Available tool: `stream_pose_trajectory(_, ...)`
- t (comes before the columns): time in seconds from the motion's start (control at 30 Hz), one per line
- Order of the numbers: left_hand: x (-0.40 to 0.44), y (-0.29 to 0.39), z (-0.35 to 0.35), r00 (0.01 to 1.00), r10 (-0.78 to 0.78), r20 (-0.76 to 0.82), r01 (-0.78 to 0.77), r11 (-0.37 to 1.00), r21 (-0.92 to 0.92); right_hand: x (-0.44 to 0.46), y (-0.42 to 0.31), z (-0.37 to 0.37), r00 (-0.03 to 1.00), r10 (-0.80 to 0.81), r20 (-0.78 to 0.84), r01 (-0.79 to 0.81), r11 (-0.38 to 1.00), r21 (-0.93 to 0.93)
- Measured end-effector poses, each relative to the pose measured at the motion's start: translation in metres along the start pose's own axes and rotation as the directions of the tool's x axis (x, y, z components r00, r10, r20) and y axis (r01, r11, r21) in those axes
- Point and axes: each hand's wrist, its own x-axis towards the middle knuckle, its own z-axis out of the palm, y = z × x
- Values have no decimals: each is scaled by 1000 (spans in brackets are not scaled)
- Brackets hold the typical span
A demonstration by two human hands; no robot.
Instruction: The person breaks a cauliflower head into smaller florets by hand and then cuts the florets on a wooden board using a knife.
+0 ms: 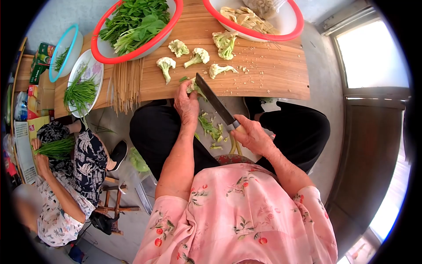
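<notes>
1. A knife (216, 101) was gripped by its pale handle in the right hand (253, 137), with the fingers wrapped round it; the dark blade was slanted away and to the left, across the near edge of the bench (283, 70).
2. A cauliflower piece (193, 86) was held in the left hand (186, 104), with the fingers curled about it at that same edge; it was partly hidden by the fingers and the blade. Whether it was touched by the blade could not be told.
3. Beyond the hands, a large cauliflower chunk (225, 45) and smaller florets (197, 57) were spread apart on the bench, and pale crumbs were scattered to their right.
4. Thin wooden sticks (126, 83) were laid side by side to the left, with their ends jutting over the edge.
5. At the far side, leafy greens (140, 26) were heaped in a red-rimmed basin (115, 59), and pale slices (248, 20) were contained in a second red-rimmed basin (281, 36).
6. Long green stalks (80, 94) were draped over an oval plate (97, 70) at the left end.
7. Green trimmings (212, 128) were strewn on the floor below.
8. At lower left, a green bunch (57, 148) was held by another person (66, 193), seated.
</notes>
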Motion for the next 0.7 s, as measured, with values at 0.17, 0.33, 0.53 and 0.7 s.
stream_pose_trajectory(0.17,-1,2,-1,999,27,-19,-26,999,25,2,-8,-1,998,67,18,-67,998,-10)
stream_pose_trajectory(0.33,0,5,-2,1000,-3,-11,3,1000,16,2,-4,1,1000,4,-20,-5,997,-83)
stream_pose_trajectory(0.53,0,5,0,999,0,-36,0,1000,26,10,-1,-3,999,-51,-11,50,991,-124)
stream_pose_trajectory(0.7,-2,10,-3,999,-22,-37,23,1000,3,29,-20,-1,997,75,34,-71,990,-124)
